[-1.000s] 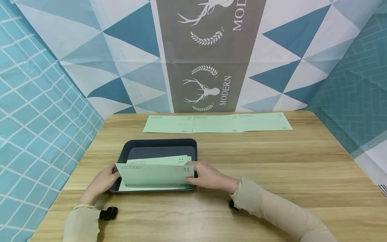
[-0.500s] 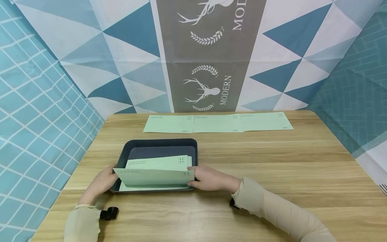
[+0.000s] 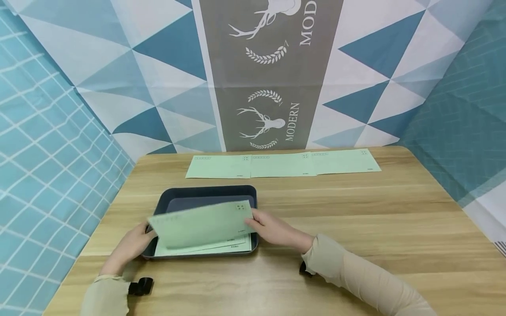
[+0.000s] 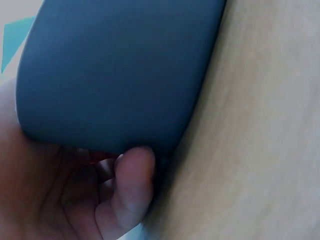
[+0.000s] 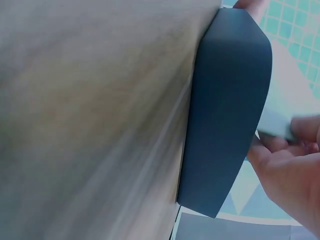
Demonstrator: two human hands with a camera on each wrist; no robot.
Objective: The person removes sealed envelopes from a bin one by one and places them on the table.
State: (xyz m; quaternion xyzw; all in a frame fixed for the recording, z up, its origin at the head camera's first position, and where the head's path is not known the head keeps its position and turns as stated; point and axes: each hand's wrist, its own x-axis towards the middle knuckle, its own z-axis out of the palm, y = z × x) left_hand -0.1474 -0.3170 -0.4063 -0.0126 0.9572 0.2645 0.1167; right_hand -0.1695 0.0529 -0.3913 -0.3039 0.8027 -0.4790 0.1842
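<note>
one envelope — tilted, right end in right grip

Envelopes: smooth, matt paper. Tray: smooth, matt, plastic in appearance. Bench: wood-grain surface, slightly glossy. Backdrop: creased, cloth-like sheet. Sleeves: matt cloth.

Away from the right fingers, the pinched green envelope blurs, hiding most of the envelopes beneath. Lettering below those fingers is too small to read. Above the left fingers, the left wrist view cuts off the tray.
</note>
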